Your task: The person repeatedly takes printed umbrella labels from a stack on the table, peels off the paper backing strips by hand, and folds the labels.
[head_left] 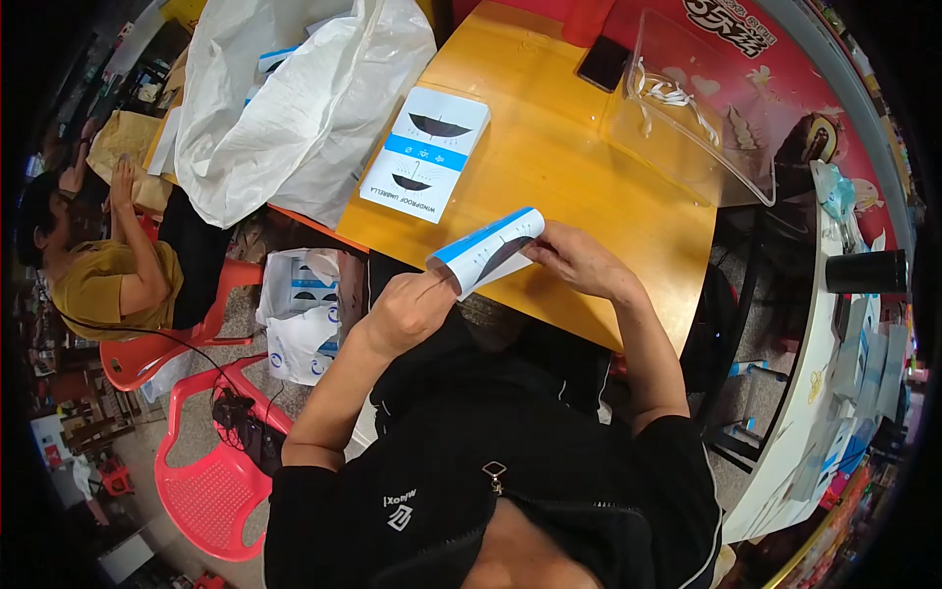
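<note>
My left hand (407,309) is closed on the left end of a printed umbrella sheet (488,250), white and blue with a dark umbrella picture. The sheet is curled over and held above the table's near edge. At its right end my right hand (584,260) pinches the border between thumb and fingers. Just beyond lies a stack of similar printed sheets (424,155), lettered "WINDPROOF UMBRELLA", flat on the yellow table (535,128). The inner side of the curled sheet is mostly hidden.
A large white sack (285,147) stands at the table's left. A phone (604,64) and a clear plastic bin (677,147) with white strips lie at the far right. On the left are a pink chair (211,471), a bag of printed sheets (304,314) and a seated person (118,255).
</note>
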Available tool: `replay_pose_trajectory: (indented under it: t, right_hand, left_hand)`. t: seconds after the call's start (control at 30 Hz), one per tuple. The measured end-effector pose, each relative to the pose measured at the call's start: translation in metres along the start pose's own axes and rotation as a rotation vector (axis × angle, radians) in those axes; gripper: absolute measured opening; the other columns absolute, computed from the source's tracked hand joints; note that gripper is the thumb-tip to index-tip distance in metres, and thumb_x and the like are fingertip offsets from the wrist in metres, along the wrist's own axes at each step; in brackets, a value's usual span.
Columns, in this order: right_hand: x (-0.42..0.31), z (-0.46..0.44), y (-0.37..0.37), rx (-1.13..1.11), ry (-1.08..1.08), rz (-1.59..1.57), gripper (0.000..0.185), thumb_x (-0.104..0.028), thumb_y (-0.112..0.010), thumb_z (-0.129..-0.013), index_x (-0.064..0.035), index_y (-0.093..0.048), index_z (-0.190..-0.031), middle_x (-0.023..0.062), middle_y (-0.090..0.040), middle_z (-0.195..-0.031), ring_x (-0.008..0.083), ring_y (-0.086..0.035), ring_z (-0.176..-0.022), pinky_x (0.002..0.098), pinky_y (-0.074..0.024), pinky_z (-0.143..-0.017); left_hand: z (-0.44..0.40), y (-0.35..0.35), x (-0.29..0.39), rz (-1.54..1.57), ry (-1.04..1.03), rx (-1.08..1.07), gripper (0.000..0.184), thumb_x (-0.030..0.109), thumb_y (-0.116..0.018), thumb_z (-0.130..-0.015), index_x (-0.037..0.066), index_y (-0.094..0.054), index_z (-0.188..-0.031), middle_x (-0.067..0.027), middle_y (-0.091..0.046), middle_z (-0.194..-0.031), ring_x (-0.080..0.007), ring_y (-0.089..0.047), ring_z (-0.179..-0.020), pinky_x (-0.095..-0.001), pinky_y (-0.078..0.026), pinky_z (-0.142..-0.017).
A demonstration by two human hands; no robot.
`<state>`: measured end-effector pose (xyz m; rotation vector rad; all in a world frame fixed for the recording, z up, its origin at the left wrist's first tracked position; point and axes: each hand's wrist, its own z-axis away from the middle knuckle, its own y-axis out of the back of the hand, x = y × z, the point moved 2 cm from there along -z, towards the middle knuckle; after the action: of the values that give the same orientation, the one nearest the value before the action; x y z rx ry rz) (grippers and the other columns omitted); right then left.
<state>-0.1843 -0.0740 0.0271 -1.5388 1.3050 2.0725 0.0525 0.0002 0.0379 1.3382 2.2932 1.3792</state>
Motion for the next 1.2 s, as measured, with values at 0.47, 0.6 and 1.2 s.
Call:
replay_pose_trajectory:
  t: [0.47,0.6,1.2]
  right_hand:
    - [0.009,0.016,0.001,0.165,-0.206,-0.312,0.015,-0.016,-0.056,-0.090,-0.0005,-0.057,-0.092,-0.0022,-0.055,-0.082,0.0057,-0.047,-0.077,0.0211,-0.0401,-0.070]
    - [0.004,0.010,-0.004,0.019,-0.199,-0.419,0.019,-0.017,-0.061,-0.087,-0.0003,-0.062,-0.095,0.0004,-0.059,-0.082,0.0072,-0.051,-0.077,0.0218,-0.0424,-0.069]
    - [0.011,0.006,-0.008,-0.085,-0.053,-0.103,0.027,-0.020,-0.055,-0.090,0.0009,-0.056,-0.108,0.0116,-0.063,-0.092,0.0175,-0.058,-0.086,0.0329,-0.0457,-0.078]
  left_hand:
    - [-0.007,0.007,-0.001,-0.055,-0.087,0.050,0.020,-0.006,-0.062,-0.066,-0.003,-0.061,-0.086,-0.0176,-0.063,-0.085,-0.0233,-0.060,-0.063,-0.0310,-0.047,-0.054]
    - [-0.004,0.007,-0.002,-0.040,-0.116,0.047,0.014,-0.001,-0.061,-0.067,0.000,-0.057,-0.080,-0.0115,-0.057,-0.075,-0.0225,-0.055,-0.058,-0.0308,-0.045,-0.052]
    - [-0.003,0.008,-0.002,0.023,-0.141,0.042,0.015,-0.002,-0.062,-0.065,0.001,-0.056,-0.079,-0.0117,-0.059,-0.081,-0.0219,-0.055,-0.058,-0.0302,-0.044,-0.050]
